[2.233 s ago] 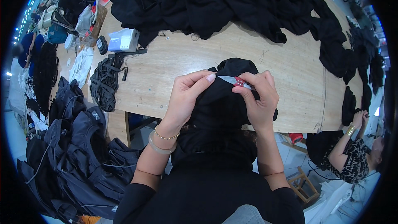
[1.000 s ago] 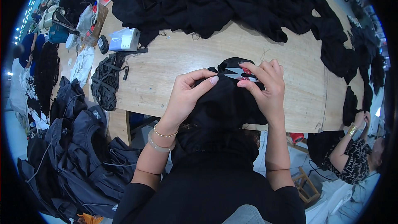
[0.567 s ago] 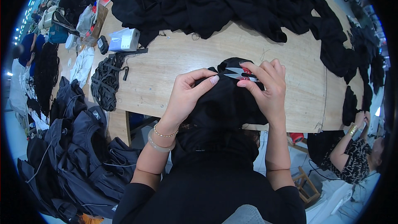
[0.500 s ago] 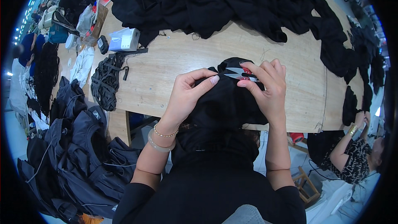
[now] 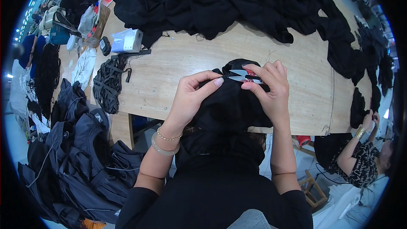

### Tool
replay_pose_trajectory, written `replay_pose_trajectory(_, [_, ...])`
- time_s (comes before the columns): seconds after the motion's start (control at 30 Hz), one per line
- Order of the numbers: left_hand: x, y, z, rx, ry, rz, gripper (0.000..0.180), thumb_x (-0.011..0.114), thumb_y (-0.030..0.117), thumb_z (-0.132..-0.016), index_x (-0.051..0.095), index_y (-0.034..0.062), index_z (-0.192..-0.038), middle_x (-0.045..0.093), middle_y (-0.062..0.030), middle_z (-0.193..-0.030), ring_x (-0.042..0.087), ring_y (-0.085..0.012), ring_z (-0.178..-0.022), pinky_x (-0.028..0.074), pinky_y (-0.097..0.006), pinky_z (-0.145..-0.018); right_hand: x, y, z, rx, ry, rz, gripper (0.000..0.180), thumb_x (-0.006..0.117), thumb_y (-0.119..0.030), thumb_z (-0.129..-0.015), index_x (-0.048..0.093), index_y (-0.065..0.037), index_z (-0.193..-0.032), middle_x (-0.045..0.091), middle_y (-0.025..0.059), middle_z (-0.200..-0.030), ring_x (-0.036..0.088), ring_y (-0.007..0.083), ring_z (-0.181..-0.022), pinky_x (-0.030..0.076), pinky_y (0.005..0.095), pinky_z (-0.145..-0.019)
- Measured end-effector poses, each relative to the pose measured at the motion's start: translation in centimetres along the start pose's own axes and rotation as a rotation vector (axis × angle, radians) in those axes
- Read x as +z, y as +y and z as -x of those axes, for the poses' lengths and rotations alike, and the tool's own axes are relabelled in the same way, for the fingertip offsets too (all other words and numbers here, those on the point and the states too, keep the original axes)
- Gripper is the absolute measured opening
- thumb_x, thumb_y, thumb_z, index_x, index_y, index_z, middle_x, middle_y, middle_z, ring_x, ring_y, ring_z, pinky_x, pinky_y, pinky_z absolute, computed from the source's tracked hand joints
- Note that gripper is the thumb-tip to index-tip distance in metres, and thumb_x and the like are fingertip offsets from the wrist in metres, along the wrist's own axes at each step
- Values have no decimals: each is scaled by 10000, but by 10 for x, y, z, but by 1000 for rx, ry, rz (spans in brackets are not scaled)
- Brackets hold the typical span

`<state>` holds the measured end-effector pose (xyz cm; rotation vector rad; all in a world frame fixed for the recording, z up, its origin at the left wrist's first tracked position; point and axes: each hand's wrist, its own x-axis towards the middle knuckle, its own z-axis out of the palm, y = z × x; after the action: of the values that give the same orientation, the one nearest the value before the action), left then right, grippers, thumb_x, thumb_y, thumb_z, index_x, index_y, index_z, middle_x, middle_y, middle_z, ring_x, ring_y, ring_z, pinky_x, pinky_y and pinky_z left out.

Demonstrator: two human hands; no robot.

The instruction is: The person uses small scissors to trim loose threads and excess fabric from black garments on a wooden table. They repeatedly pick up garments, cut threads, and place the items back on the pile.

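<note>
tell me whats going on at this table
A person holds a black garment at the near edge of a wooden table. The left hand pinches the fabric, while the right hand holds small thread snips, blades pointing left at the cloth near the left fingertips. A heap of black garments covers the far side, and dark jackets are piled at the left. Another person sits at the right.

Right hand [image 5: 271,91] grips snips [image 5: 242,76] (black garment [image 5: 231,106] beneath)

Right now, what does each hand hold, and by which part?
The right hand holds small thread snips by their handle end; the left hand pinches the black garment near its top fold.
</note>
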<state>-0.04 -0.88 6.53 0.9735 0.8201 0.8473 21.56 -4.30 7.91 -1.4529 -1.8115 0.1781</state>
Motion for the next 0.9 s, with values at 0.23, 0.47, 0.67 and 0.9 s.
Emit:
replay_pose_trajectory(0.23, [4, 0, -1, 20, -16, -1, 175, 686, 89, -931, 720, -49, -1033, 692, -16, -914, 594, -51, -837, 467, -184, -765, 19, 1, 3, 352, 39, -647, 293, 731, -309, -876, 724, -64, -1037, 631, 1, -864, 479, 129, -801, 374, 285, -788])
replay_pose_trajectory(0.47, [3, 0, 0, 35, -9, -2, 185, 674, 95, -943, 715, -56, -1041, 696, -20, -930, 597, -55, -856, 475, -193, -783, 29, 5, -19, 641, -12, -1232, 359, 573, -345, -1006, 664, -33, -1159, 654, -10, -1006, 464, 39, -810, 383, 233, -805])
replay_pose_trajectory(0.67, [1, -2, -1, 32, -14, 27, 175, 662, 89, -949, 710, -48, -1047, 700, -23, -944, 609, -58, -864, 481, -200, -797, 25, -8, -24, 494, -247, -876, 156, 770, -151, -848, 703, -43, -938, 620, -43, -828, 439, 26, -718, 366, 207, -716])
replay_pose_trajectory(0.9, [-2, -1, 3, 12, -23, 59, 166, 659, 90, -952, 715, -40, -1037, 707, -28, -950, 623, -64, -870, 487, -202, -811, 18, 61, -79, 375, 30, 383, 347, 738, -331, -882, 648, -4, -959, 650, 69, -740, 578, 161, -660, 471, 317, -650])
